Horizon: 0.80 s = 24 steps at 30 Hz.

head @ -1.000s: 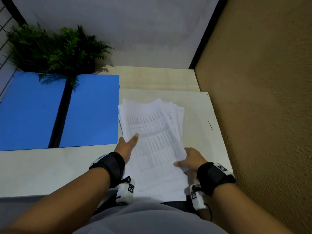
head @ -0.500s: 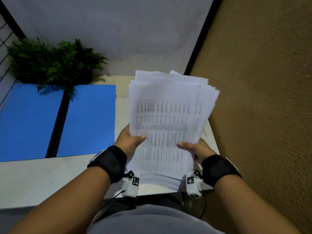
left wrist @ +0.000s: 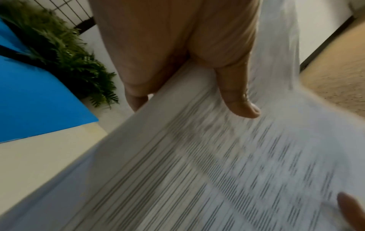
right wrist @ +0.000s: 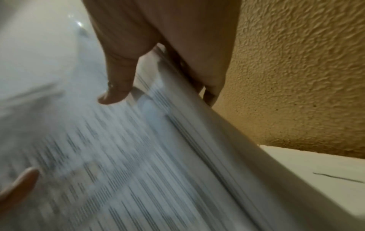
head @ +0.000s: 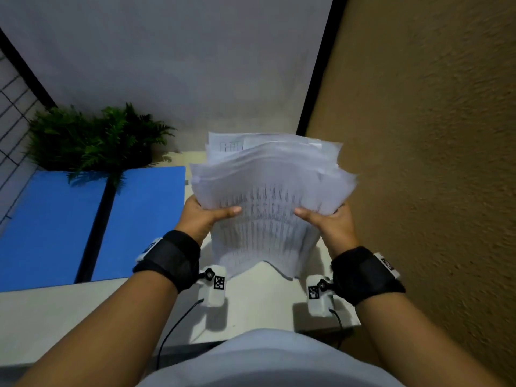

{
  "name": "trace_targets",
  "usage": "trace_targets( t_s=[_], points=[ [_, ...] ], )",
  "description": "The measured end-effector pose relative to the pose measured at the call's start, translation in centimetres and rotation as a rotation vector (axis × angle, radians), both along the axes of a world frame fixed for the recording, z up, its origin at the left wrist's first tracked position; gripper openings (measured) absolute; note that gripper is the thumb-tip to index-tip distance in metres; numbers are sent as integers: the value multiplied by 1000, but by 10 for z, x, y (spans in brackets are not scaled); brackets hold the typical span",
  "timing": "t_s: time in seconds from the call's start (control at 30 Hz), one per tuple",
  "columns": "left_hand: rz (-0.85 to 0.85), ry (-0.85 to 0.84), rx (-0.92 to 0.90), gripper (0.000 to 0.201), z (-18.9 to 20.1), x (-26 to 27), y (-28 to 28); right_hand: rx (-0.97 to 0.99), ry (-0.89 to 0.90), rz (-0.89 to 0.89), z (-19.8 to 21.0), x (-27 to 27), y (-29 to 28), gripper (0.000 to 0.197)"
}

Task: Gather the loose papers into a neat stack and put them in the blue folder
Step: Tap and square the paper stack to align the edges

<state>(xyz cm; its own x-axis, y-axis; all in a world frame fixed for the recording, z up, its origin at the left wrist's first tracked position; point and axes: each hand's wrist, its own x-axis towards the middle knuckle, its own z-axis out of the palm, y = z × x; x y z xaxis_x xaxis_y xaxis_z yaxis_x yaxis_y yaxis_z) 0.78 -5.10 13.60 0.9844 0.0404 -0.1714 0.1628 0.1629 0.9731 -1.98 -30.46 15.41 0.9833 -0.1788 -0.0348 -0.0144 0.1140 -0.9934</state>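
A bundle of white printed papers [head: 268,208] is held upright above the table, its sheets fanned and uneven at the top. My left hand [head: 205,215] grips its left edge, thumb on the front sheet. My right hand [head: 325,219] grips its right edge the same way. In the left wrist view the thumb [left wrist: 237,96] lies on the papers [left wrist: 197,171]; in the right wrist view the thumb [right wrist: 116,84] presses the front sheet of the papers [right wrist: 138,156]. The blue folder [head: 139,219] lies open flat on the table to the left, a dark spine down its middle.
A green fern plant [head: 92,138] stands behind the folder, its fronds over the folder's top. A textured tan wall [head: 418,163] closes the right side. The white table [head: 265,297] runs beneath the papers. A wire grid [head: 11,107] is at far left.
Both hands lifted the papers off the table and stood them upright, gripping the sides. The sheets now bow and fan more, and the hands have risen further from the table.
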Motion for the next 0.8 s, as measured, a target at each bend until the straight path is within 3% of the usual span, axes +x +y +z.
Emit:
trace_targets(
  t_s=[0.2, 0.3, 0.43, 0.57, 0.63, 0.7, 0.8],
  points=[
    [-67, 7, -65, 77, -14, -11, 4, 55, -57, -161, -7, -12, -1, 65],
    [-103, -7, -95, 92, -17, -13, 6, 45, -166, -221, -8, -12, -3, 51],
    [-102, -10, -120, 87, -19, -13, 7, 12, -293, -205, -10, -13, 0, 16],
    [-75, -16, -153, 75, -18, -10, 6, -29, -395, -181, 3, -8, 6, 27],
    [-61, -34, -149, 79, -17, -9, 8, -70, -440, -177, 8, -4, 4, 25],
    [-61, -55, -138, 82, -18, -10, 12, -121, -421, -154, 8, -2, 0, 24],
    [-97, -40, -122, 76, -23, -15, 15, -19, -304, -76, 2, -5, -3, 29]
  ],
)
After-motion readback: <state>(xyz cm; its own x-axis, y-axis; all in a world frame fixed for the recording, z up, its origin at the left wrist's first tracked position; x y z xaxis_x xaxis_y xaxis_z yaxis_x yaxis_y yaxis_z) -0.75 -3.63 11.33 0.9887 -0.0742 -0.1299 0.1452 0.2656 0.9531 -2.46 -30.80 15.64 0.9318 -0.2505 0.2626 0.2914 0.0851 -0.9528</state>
